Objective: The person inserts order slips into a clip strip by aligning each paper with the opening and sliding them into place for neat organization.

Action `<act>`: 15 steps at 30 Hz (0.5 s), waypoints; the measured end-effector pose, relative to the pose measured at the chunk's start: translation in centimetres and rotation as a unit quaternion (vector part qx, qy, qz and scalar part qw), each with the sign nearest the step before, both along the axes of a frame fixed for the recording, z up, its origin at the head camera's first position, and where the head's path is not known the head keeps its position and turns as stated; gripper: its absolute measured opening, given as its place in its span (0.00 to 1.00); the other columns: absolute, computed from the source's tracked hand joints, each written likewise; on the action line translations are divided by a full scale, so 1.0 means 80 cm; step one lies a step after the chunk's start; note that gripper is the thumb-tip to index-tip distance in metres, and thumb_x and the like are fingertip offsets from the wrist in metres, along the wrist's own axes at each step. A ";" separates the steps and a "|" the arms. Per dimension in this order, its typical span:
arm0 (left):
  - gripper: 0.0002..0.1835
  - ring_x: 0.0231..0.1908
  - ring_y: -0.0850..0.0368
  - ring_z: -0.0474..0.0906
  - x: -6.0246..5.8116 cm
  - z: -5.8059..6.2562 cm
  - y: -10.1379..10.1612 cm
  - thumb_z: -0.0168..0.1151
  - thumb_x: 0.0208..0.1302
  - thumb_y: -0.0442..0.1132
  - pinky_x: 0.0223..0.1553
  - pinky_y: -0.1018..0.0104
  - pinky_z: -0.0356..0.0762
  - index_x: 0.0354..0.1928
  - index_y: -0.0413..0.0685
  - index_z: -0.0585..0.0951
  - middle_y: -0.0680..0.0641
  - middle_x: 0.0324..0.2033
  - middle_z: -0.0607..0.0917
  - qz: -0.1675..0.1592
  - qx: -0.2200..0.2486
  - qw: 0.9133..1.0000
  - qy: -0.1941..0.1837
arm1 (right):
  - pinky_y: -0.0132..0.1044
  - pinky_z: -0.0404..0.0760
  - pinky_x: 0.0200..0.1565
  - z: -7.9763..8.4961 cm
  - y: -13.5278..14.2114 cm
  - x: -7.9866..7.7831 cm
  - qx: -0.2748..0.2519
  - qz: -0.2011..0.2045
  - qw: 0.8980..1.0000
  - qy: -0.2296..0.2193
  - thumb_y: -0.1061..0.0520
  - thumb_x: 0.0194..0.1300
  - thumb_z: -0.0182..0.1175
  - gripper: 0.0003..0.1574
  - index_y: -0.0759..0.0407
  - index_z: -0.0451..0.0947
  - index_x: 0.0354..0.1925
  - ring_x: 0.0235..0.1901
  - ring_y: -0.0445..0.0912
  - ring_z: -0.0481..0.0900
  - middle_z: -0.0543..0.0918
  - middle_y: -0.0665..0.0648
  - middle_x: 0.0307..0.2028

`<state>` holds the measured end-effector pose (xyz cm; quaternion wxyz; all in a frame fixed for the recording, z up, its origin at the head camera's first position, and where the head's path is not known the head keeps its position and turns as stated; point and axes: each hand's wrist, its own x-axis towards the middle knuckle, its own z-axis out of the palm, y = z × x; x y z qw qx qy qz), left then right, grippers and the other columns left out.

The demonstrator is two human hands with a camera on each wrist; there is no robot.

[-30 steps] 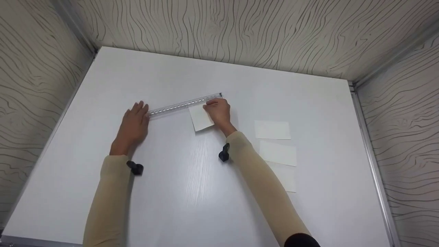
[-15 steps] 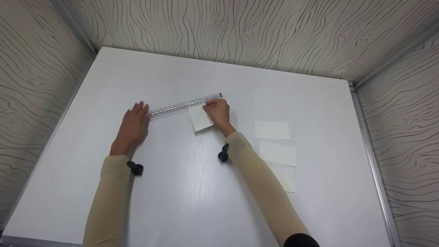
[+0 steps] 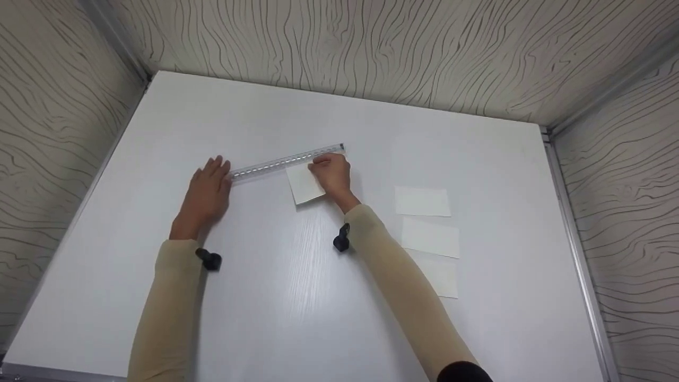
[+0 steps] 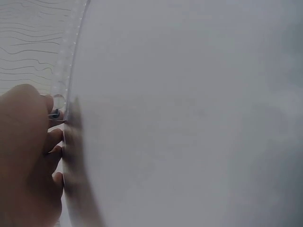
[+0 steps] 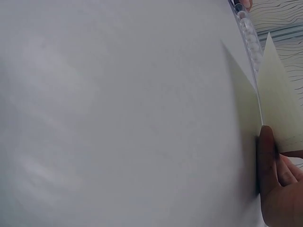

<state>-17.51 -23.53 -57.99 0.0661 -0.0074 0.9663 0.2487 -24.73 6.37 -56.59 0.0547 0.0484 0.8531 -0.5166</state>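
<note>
A long clear plastic strip (image 3: pixel 281 163), like a ruler with a row of round marks, lies slantwise on the white table. My left hand (image 3: pixel 206 193) rests with straight fingers on its left end; in the left wrist view the thumb side of that hand (image 4: pixel 28 156) meets the strip's end (image 4: pixel 59 101). Just below the strip's right half is a small cream sheet of paper (image 3: pixel 303 184). My right hand (image 3: pixel 335 172) pinches its upper right part. In the right wrist view the paper (image 5: pixel 277 94) stands tilted off the table, close to the strip (image 5: pixel 249 35).
Three pale paper rectangles, the top one (image 3: pixel 423 202), the middle one (image 3: pixel 431 237) and the lower one (image 3: pixel 445 279), lie in a column right of my right forearm, which partly covers the lowest. Wood-grain patterned walls (image 3: pixel 339 42) surround the white table (image 3: pixel 254 297).
My right hand has slid slightly left along the strip, carrying the cream paper with it. The left hand and the clear strip stay where they were.
</note>
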 end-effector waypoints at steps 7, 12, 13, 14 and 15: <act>0.34 0.86 0.41 0.41 0.004 0.000 -0.003 0.29 0.86 0.55 0.88 0.43 0.35 0.84 0.46 0.56 0.42 0.85 0.51 -0.003 0.002 1.000 0.005 | 0.41 0.90 0.51 -0.002 -0.006 0.003 0.001 0.007 1.000 0.003 0.57 0.68 0.70 0.11 0.63 0.89 0.44 0.47 0.52 0.91 0.93 0.61 0.45; 0.34 0.86 0.42 0.40 0.002 -0.001 -0.002 0.29 0.86 0.56 0.89 0.45 0.34 0.84 0.47 0.55 0.43 0.85 0.51 0.001 0.003 1.000 0.004 | 0.39 0.90 0.47 -0.002 -0.011 0.005 -0.001 0.005 1.000 0.003 0.57 0.67 0.71 0.10 0.63 0.89 0.43 0.45 0.51 0.92 0.93 0.61 0.44; 0.34 0.86 0.43 0.40 0.002 -0.001 -0.001 0.28 0.86 0.56 0.89 0.45 0.34 0.84 0.48 0.55 0.44 0.85 0.50 0.002 0.003 1.000 0.004 | 0.39 0.90 0.47 -0.001 -0.012 0.005 -0.002 0.006 1.000 0.003 0.58 0.67 0.71 0.10 0.63 0.89 0.43 0.45 0.51 0.92 0.93 0.61 0.43; 0.34 0.86 0.43 0.40 0.001 -0.002 -0.001 0.28 0.85 0.57 0.89 0.45 0.34 0.84 0.49 0.55 0.44 0.86 0.50 0.003 0.003 1.000 0.004 | 0.38 0.90 0.46 -0.001 -0.013 0.005 -0.003 0.006 1.000 0.003 0.58 0.67 0.71 0.10 0.63 0.89 0.43 0.44 0.51 0.92 0.93 0.62 0.43; 0.34 0.86 0.44 0.40 0.001 -0.002 0.000 0.28 0.85 0.57 0.89 0.45 0.34 0.84 0.49 0.54 0.45 0.86 0.50 0.004 0.004 1.000 0.003 | 0.38 0.90 0.46 -0.001 -0.013 0.005 -0.004 0.006 1.000 0.003 0.58 0.67 0.71 0.10 0.63 0.89 0.43 0.44 0.51 0.92 0.93 0.62 0.42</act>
